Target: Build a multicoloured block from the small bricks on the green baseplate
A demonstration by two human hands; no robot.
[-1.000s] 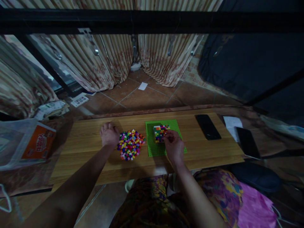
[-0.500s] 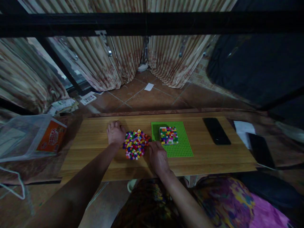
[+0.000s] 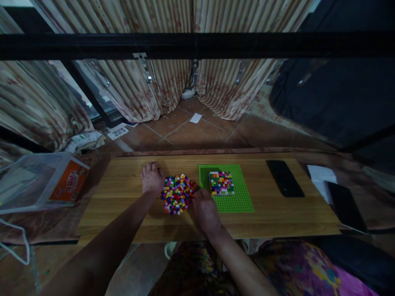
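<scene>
A heap of small multicoloured building bricks point(image 3: 178, 195) lies on the wooden table. Flat on the tabletop at the heap's left edge rests my left hand point(image 3: 152, 178), fingers out and open. My right hand point(image 3: 206, 209) is at the heap's right edge with its fingers curled together; whatever is between the fingertips is hidden. Just beyond it lies a green studded baseplate point(image 3: 239, 201). On that plate stands a squarish block built of mixed-colour bricks point(image 3: 221, 183), apart from the right hand.
A black phone point(image 3: 284, 178) lies on the right part of the wooden table point(image 3: 123, 168). Off its right end are a white paper point(image 3: 321, 176) and another dark flat device point(image 3: 345, 205). A clear plastic bin point(image 3: 40, 185) with an orange label stands at the left.
The camera has tilted up a little, so everything sits lower in view. Both hands stay in nearly the same places beside the heap.
</scene>
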